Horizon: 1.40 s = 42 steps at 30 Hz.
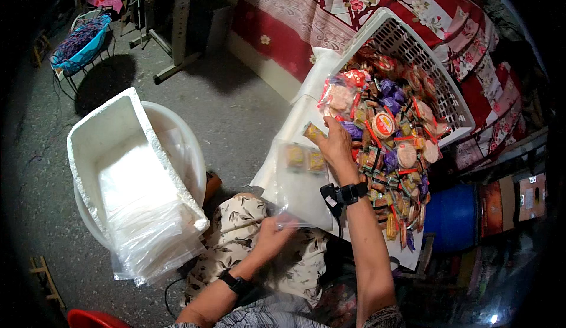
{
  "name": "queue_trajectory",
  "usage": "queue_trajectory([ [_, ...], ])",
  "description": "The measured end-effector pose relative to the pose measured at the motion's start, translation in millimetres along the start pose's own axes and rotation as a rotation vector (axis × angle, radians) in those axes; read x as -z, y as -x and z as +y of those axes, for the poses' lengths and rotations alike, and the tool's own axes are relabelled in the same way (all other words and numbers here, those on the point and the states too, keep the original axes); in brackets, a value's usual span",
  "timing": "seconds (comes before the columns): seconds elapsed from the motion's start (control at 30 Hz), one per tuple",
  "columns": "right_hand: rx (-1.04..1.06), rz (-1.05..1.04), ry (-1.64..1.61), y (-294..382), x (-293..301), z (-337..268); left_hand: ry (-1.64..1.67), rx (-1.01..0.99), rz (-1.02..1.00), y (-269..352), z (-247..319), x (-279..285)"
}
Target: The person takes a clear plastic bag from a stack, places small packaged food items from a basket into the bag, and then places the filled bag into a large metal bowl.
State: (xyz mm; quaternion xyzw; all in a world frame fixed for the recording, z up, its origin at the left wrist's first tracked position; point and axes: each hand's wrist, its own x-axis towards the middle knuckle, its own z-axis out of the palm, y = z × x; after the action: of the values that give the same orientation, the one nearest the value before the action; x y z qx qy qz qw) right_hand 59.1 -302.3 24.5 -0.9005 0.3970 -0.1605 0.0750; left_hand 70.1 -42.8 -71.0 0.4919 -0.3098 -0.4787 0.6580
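Observation:
My left hand (275, 235) pinches the open edge of a clear plastic bag (303, 200), which lies over the front of a white-covered surface. Two yellow-wrapped snacks (295, 156) show through the bag's far end. Just beyond it, my right hand (338, 149) holds another yellow-wrapped snack (314, 132) between thumb and fingers. Beside that hand spreads a heap of packaged snacks, with round crackers (383, 125) in clear wrap and purple packets (391, 90) among them. The heap spills from a tilted white plastic basket (435, 65).
To the left, a white foam box (152, 144) rests on a round white tub (196, 151); a stack of clear bags (152, 235) hangs over its near edge. A blue basin (88, 51) stands farther back. A blue drum (453, 217) is at right.

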Motion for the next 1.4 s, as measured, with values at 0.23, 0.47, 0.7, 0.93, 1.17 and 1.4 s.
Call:
queue_trajectory([
  [0.23, -0.001, -0.051, 0.065, -9, 6, -14, 0.004, 0.036, -0.026, 1, 6, -1],
  [0.47, -0.014, 0.104, -0.330, 56, 33, -15, 0.077, 0.061, 0.007, 4, 17, -3],
  [0.7, -0.385, -0.068, -0.752, 219, 82, -47, 0.104, 0.102, 0.027, 4, 17, -12],
  [0.93, -0.262, -0.012, -0.444, 270, 56, -56, 0.205, 0.169, 0.033, 8, 12, -13],
  [1.17, -0.095, 0.167, -0.252, 246, 39, -77, 0.214, 0.060, 0.076, 6, -7, -12],
  [1.4, -0.168, 0.308, -0.130, 225, 28, -77, 0.173, 0.091, -0.039, 5, 5, -15],
])
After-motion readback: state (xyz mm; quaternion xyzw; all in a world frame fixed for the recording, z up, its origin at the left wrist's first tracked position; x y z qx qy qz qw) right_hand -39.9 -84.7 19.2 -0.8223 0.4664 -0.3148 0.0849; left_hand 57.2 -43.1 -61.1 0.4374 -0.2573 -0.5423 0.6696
